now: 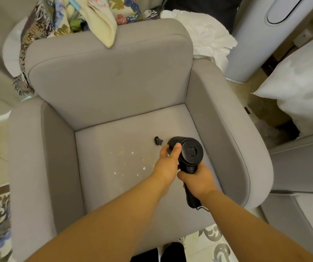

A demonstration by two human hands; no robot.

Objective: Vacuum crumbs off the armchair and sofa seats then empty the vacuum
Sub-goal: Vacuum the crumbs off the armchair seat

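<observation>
right hand (199, 183) wraps vacuum (188, 154) handle to aim it | left hand (168, 159) clasps the body, likely steadying | nozzle rests far right on armchair (102, 82) seat | crumbs (127, 163) lie left, unswept

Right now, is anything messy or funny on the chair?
Yes. Pale crumbs lie scattered on the grey armchair seat, left of the black vacuum that both hands hold. A patterned blanket also hangs bunched over the chair's back.
</observation>
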